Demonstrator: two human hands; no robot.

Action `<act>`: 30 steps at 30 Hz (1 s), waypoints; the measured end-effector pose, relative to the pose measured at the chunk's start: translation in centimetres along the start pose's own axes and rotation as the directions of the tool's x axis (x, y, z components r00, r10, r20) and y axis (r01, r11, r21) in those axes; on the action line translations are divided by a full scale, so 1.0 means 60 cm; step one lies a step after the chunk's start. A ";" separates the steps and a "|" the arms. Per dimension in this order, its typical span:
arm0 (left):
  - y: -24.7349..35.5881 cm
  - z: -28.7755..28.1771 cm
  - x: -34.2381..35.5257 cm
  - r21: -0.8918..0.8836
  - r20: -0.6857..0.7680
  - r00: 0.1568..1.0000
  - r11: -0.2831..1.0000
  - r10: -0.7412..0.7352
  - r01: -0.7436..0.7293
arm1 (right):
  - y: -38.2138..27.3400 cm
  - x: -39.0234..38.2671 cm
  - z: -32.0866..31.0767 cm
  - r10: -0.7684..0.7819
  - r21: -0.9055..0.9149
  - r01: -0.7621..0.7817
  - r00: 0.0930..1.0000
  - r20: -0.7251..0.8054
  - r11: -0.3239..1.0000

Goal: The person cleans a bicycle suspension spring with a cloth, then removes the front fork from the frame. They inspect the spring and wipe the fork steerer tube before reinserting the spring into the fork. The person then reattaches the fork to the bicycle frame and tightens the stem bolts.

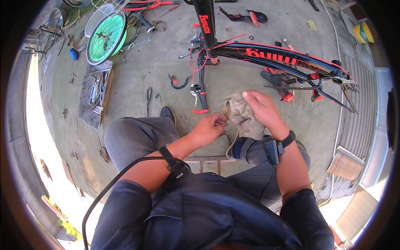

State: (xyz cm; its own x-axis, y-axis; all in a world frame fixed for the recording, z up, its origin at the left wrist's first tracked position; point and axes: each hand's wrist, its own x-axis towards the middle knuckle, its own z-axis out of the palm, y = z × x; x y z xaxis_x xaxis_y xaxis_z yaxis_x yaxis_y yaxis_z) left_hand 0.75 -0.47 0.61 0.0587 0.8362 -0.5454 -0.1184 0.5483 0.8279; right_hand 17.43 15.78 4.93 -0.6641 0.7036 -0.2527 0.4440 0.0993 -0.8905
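Observation:
My right hand (260, 109) grips a crumpled, stained beige cloth (238, 109), thumb on top, above my right shoe and leg. Just left of the cloth, my left hand (211, 127) has its fingers curled together; what they hold, if anything, is too small to make out. Beyond my hands lies a black handlebar (202, 75) with red grips, brake levers and red cables, connected to a black bicycle frame (233, 49) with red lettering. A wrench (186, 121) lies on the ground beside my left hand.
At the left are a board tray (87, 108) with tools and a wheel (106, 37) on a green tub. A red-and-black object (273, 79) sits under the frame. A curved black part (179, 85) lies ahead, a yellow bucket (362, 32) at the right, loose parts around.

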 end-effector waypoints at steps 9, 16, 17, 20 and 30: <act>-0.009 -0.001 0.002 0.049 0.023 1.000 0.999 -0.016 0.015 | 0.011 0.003 -0.002 -0.071 -0.123 0.073 0.997 0.022 0.990; -0.018 0.001 0.006 0.019 0.029 0.999 1.000 -0.015 0.015 | 0.023 0.002 0.008 -0.060 0.035 0.061 0.998 -0.013 0.998; -0.019 0.002 0.005 -0.029 0.033 0.999 0.999 -0.032 0.033 | 0.023 0.001 0.007 -0.055 0.027 0.055 0.998 -0.004 0.998; -0.018 0.001 0.004 -0.026 0.030 0.999 0.999 -0.038 0.039 | 0.023 0.000 0.004 -0.035 0.010 0.035 0.999 0.022 0.999; -0.015 0.000 0.003 0.010 0.021 0.999 0.999 -0.035 0.035 | 0.015 -0.002 -0.002 -0.115 -0.214 0.126 0.991 0.063 0.969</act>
State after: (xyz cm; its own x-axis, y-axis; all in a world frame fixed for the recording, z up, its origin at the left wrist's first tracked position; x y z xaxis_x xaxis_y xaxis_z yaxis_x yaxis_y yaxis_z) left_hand 0.84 -0.82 -0.21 0.0837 0.8165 -0.5713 -0.1066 0.5773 0.8095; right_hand 17.98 15.87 4.19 -0.7474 0.6417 -0.1724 0.4754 0.3352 -0.8134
